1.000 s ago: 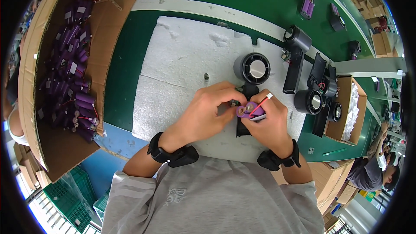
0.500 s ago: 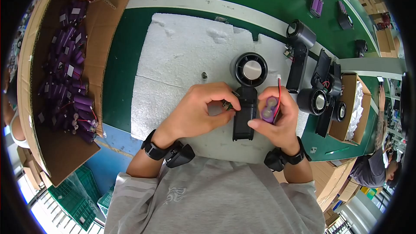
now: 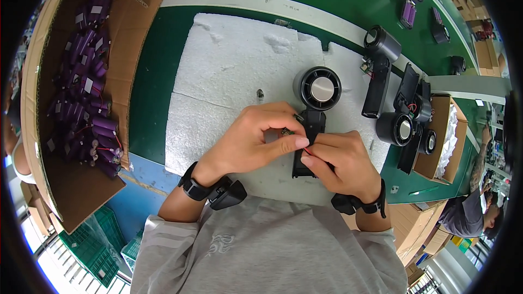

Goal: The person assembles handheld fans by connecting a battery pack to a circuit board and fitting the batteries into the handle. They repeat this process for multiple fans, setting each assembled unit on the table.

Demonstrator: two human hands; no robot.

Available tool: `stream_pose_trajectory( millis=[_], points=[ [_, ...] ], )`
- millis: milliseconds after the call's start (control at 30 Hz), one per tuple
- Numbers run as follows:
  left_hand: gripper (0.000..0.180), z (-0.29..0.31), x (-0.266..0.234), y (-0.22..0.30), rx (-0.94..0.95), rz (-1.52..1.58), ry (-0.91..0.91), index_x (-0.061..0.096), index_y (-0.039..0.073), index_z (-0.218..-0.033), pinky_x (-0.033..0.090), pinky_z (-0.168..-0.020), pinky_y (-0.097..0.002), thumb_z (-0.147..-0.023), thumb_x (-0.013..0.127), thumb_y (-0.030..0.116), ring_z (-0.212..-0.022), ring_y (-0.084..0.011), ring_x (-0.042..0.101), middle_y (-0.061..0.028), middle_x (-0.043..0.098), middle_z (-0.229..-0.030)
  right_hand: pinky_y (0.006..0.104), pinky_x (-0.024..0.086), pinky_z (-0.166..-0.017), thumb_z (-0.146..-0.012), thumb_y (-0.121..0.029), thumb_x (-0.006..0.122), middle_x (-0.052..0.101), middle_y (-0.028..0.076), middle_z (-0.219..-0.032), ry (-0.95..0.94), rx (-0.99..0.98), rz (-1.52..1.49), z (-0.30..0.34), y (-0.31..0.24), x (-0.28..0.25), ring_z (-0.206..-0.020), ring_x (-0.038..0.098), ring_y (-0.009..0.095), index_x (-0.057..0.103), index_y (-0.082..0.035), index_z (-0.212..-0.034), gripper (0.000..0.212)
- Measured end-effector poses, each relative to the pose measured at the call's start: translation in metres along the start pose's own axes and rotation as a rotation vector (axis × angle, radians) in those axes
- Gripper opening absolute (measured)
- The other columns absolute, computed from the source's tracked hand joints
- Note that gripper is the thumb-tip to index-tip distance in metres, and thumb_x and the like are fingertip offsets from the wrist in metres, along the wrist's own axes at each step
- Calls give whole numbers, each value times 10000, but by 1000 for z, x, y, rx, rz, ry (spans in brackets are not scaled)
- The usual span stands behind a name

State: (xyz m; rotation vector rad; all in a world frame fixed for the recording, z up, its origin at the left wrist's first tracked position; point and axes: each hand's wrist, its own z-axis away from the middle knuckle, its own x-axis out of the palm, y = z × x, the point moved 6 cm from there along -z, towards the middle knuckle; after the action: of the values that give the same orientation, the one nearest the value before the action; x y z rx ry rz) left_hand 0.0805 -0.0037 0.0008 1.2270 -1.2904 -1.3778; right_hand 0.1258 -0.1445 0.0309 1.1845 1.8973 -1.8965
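A black fan-like device (image 3: 315, 121) with a round head and a silver centre lies on the white foam sheet (image 3: 218, 76). Over its handle, the fingers of my left hand (image 3: 256, 139) pinch a small green circuit board (image 3: 287, 131). My right hand (image 3: 348, 163) is closed, its thumb and fingertips meeting at a thin red wire (image 3: 307, 151) close to the left fingertips. No purple battery pack shows in the right hand; its palm side is hidden. Both hands cover part of the handle.
At left stands a cardboard box (image 3: 144, 38) of purple battery packs (image 3: 81, 87). Several similar black devices (image 3: 381, 43) lie at right, near a small carton (image 3: 457, 155) with white packing. A green pen-like tool (image 3: 424, 190) lies on the green table (image 3: 403, 177). Another person (image 3: 468, 215) is at far right.
My right hand has turned over and moved left to meet the left hand, hiding the purple battery pack it held. Its upright red wire now runs between both hands' fingertips. The left hand has barely moved.
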Motion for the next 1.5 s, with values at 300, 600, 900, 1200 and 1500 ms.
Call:
stream_pose_trajectory(
  millis=[300, 600, 900, 1200, 1500],
  points=[
    [81, 2, 1, -13, -160, 112, 54, 667, -32, -890, 463, -642, -245, -874, 700, 40, -772, -119, 590, -77, 618, -870, 260, 396, -468, -748, 5, 762, 585, 66, -747, 318, 130, 6, 4, 9, -10, -505, 527, 142, 703, -20, -834, 108],
    [142, 4, 2, -12, -211, 305, 62, 659, -33, -990, 516, -776, -246, -853, 669, -67, -907, -129, 625, -74, 632, -971, 253, 393, -468, -745, -23, 780, 554, 48, -801, 312, 248, -80, 5, 19, -3, -561, 535, 123, 741, -57, -867, 133],
    [399, 7, 3, -18, -248, 487, 46, 554, -19, -1160, 530, -902, -283, -801, 638, -173, -1037, -154, 625, -86, 625, -1089, 242, 358, -499, -746, 13, 776, 524, 50, -824, 237, 243, -164, 7, 23, -5, -602, 513, 101, 749, -32, -889, 153],
    [366, 7, 1, -20, -258, 435, 97, 595, -33, -1127, 552, -893, -286, -791, 663, -162, -1002, -170, 649, -101, 647, -1074, 243, 353, -475, -735, 27, 778, 527, 53, -812, 274, 216, -118, 8, 22, -2, -591, 532, 106, 742, -13, -876, 151],
    [381, 7, -2, -16, -189, 314, 142, 666, -11, -1133, 564, -846, -278, -779, 665, -155, -964, -165, 661, -98, 656, -1085, 242, 364, -472, -740, 36, 766, 548, 61, -815, 300, 193, -120, 7, 22, 2, -583, 542, 107, 728, 2, -832, 105]
  ],
)
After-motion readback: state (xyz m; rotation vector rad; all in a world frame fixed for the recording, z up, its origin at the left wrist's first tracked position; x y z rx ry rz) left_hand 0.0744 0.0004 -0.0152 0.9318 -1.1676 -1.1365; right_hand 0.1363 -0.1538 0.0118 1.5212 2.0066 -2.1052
